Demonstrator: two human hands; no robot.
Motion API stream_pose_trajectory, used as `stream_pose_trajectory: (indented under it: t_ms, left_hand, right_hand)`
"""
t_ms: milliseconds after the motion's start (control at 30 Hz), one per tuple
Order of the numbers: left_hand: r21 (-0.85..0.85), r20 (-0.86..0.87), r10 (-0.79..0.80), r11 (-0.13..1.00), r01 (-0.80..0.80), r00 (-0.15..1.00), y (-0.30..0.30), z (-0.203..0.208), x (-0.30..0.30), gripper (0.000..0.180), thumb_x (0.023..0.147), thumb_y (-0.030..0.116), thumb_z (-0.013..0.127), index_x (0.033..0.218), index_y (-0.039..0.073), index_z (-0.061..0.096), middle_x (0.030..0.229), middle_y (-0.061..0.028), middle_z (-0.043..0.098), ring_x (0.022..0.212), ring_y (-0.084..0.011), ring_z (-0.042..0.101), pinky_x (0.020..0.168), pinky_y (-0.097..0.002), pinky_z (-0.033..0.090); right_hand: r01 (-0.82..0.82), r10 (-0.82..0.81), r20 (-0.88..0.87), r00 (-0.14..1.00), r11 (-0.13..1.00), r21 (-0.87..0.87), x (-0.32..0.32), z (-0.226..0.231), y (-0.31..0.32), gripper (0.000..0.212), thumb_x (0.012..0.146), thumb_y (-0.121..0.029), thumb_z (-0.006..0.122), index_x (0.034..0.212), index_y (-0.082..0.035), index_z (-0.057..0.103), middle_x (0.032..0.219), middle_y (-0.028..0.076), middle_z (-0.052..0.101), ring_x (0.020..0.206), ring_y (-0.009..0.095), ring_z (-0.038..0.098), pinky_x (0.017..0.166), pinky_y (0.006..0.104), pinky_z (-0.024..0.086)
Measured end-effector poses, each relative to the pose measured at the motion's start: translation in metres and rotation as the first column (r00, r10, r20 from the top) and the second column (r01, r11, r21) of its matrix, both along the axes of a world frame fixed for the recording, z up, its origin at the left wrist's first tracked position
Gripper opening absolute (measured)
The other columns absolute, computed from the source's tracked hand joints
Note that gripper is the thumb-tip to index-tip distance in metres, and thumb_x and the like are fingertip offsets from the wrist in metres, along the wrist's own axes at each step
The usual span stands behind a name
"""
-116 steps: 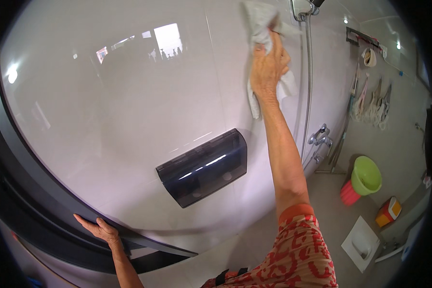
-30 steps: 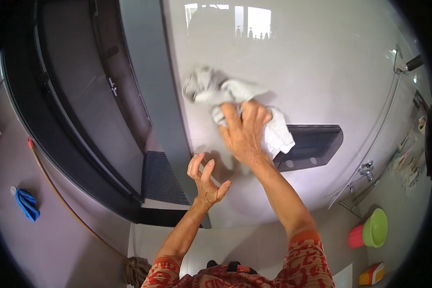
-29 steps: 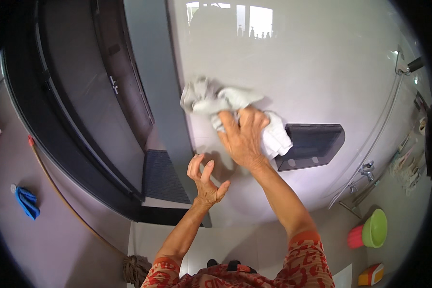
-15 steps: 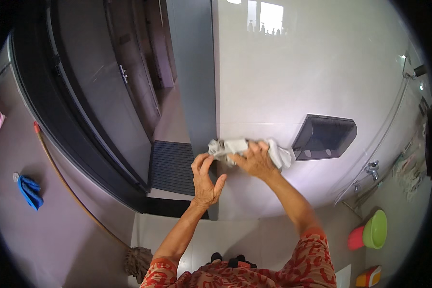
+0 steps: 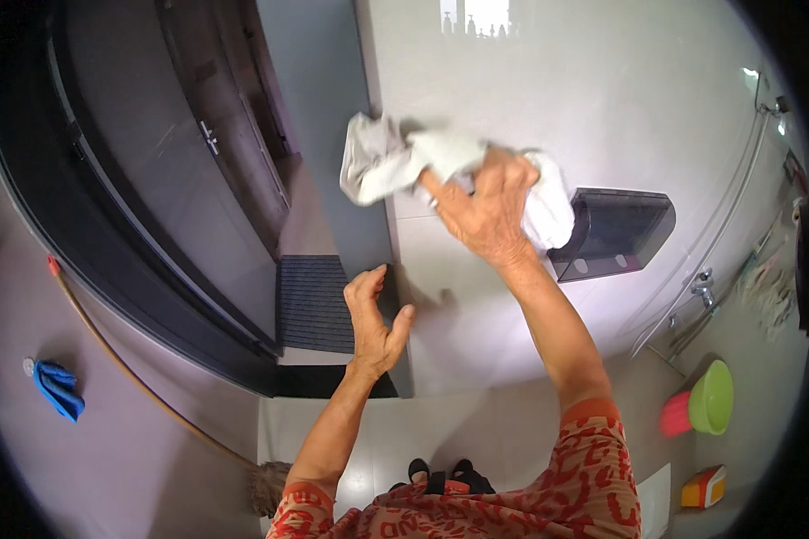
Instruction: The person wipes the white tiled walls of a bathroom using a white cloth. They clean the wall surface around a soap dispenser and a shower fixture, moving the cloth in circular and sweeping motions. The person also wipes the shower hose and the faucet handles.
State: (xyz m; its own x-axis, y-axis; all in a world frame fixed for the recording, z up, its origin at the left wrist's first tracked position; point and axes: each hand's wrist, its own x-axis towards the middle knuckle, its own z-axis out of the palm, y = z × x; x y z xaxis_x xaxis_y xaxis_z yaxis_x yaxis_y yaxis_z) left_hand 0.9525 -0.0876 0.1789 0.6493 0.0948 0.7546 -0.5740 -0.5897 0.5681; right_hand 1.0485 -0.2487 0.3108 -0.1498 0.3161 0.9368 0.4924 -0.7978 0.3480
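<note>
A crumpled white cloth (image 5: pixel 374 167) is bunched under my right hand (image 5: pixel 490 205), whose fingers press it to the pale tiled wall (image 5: pixel 503 99). One end of the cloth hangs over the edge of the grey door frame (image 5: pixel 319 108); the other bulges out past my knuckles. Lower down, my left hand (image 5: pixel 374 323) is raised in front of the frame's lower part. Its fingers are bent, its thumb stands apart, and it holds nothing.
Right of the cloth, a dark wall-mounted box (image 5: pixel 616 235) juts out. A shower hose (image 5: pixel 728 216) hangs farther right, above a green basin (image 5: pixel 712 398). A mop (image 5: pixel 153 391) leans at the left near a blue cloth (image 5: pixel 59 390). A ridged mat (image 5: pixel 315 304) lies in the doorway.
My right hand has carried the cloth upward along the wall, away from my left hand. The left hand stays low near the door frame. The view has shifted slightly.
</note>
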Motion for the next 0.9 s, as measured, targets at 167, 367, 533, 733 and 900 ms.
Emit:
stream_pose_trajectory:
  t_ms: [167,367,533,733,900]
  left_hand:
    - [-0.233,0.083,-0.168,0.955,0.183,0.982,0.007,-0.014,0.006,0.083,0.077,0.055,0.063,0.131,0.001,0.029,0.113,-0.011,0.04,0.099,-0.0209,0.042,0.089,-0.0353,0.035]
    - [-0.249,0.127,-0.169,0.948,0.196,0.977,0.006,-0.017,0.01,0.084,0.071,0.054,0.07,0.126,0.004,0.032,0.108,-0.0114,0.04,0.097,-0.022,0.041,0.085,-0.0369,0.036]
    - [-0.178,0.04,-0.155,0.971,0.16,0.987,0.009,-0.006,0.004,0.08,0.071,0.051,0.071,0.124,0.004,0.036,0.106,-0.011,0.04,0.095,-0.0213,0.043,0.082,-0.0362,0.038]
    - [-0.08,0.004,-0.12,0.99,0.12,0.993,0.01,-0.001,0.001,0.073,0.067,0.028,0.078,0.124,0.005,0.038,0.107,-0.0117,0.042,0.094,-0.0224,0.044,0.08,-0.036,0.04]
    - [-0.026,0.139,0.039,0.999,-0.036,0.99,0.007,0.0,-0.001,0.071,0.067,0.017,0.078,0.125,0.003,0.039,0.115,-0.0151,0.04,0.101,-0.0266,0.044,0.083,-0.0364,0.04]
  right_hand:
    - [-0.085,0.07,-0.128,0.989,0.99,-0.116,-0.001,-0.065,-0.006,0.016,0.072,-0.035,0.068,0.087,-0.029,0.066,0.109,0.001,0.046,0.106,0.021,0.037,0.083,0.0391,0.027]
    - [-0.038,-0.041,-0.278,0.96,0.961,-0.273,-0.012,-0.164,-0.022,0.011,0.074,-0.031,0.066,0.085,-0.029,0.065,0.11,-0.003,0.044,0.105,0.016,0.035,0.084,0.0368,0.024]
    - [-0.182,0.048,-0.374,0.926,0.926,-0.331,-0.021,-0.2,-0.041,0.014,0.076,-0.033,0.064,0.089,-0.033,0.064,0.11,-0.01,0.045,0.107,0.012,0.037,0.087,0.0345,0.025]
    - [-0.168,0.175,-0.343,0.923,0.984,0.052,-0.007,-0.17,-0.037,0.04,0.081,-0.028,0.06,0.111,-0.004,0.051,0.116,0.004,0.049,0.11,0.022,0.038,0.09,0.0411,0.027]
    - [-0.086,0.104,-0.164,0.981,0.99,0.112,0.008,-0.08,-0.039,0.046,0.066,-0.005,0.06,0.111,-0.007,0.055,0.116,0.016,0.046,0.106,0.036,0.04,0.086,0.0468,0.03]
